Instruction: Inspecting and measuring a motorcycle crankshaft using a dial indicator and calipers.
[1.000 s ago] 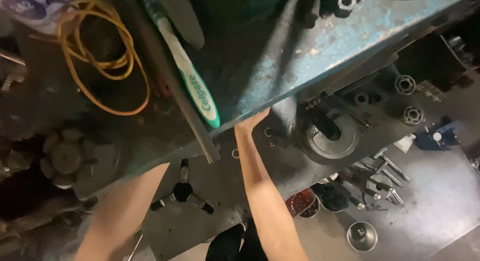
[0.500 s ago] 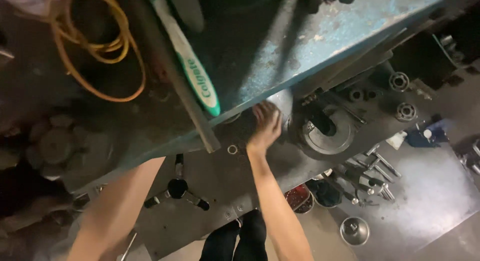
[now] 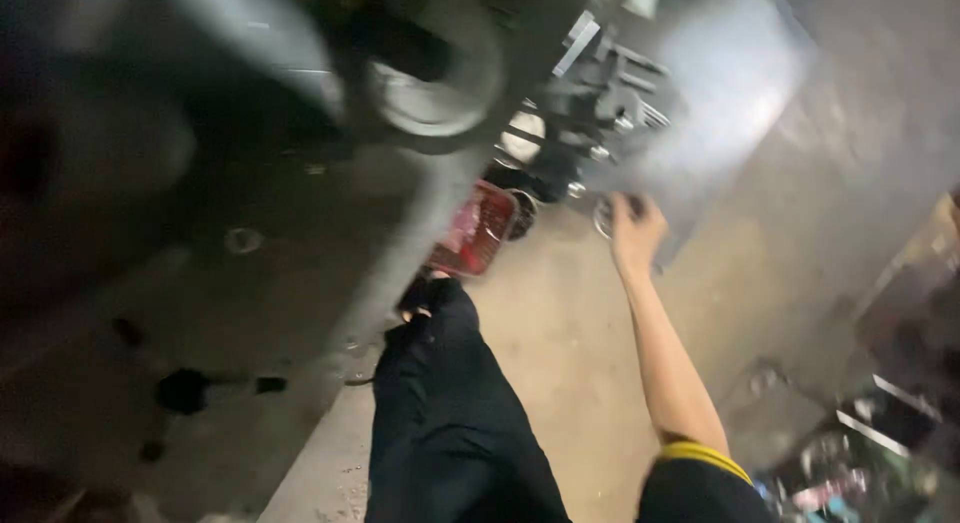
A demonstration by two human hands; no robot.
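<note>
Heavily blurred view down past a black-trousered leg (image 3: 450, 423) onto a pale concrete floor (image 3: 560, 363). Right hand (image 3: 632, 228) stretched out at arm's length, fingers curled down onto a small round shiny metal ring or cup (image 3: 604, 216) lying on the floor at the edge of a grey sheet-metal plate (image 3: 730, 93); touching it for certain, but too smeared to tell whether closed around it or only resting on top. Left hand nowhere in view, so no telling whether open or shut. Just beside the ring, toward the leg, a red rectangular tray of small parts (image 3: 472, 229) and a dark round bowl (image 3: 520, 211); beyond them a cluster of grey metal tools and fittings (image 3: 600, 83) and a large round metal flange (image 3: 430, 83) under the dark edge of the counter (image 3: 200, 133). Yellow-trimmed black sleeve (image 3: 700, 463) at the upper arm, more clutter of metal pieces (image 3: 860, 453) at the lower right. Likely trouble from here: a thin, smooth ring flat on concrete offers little to pinch, so a slip, a skid under the plate or a roll in among the loose fittings seems quite possible. Sharp plate edge close to the knuckles, hence some risk of a scrape. Reach made with the head swinging, so poor sight of the ring and an easy knock to the red tray nearby.
</note>
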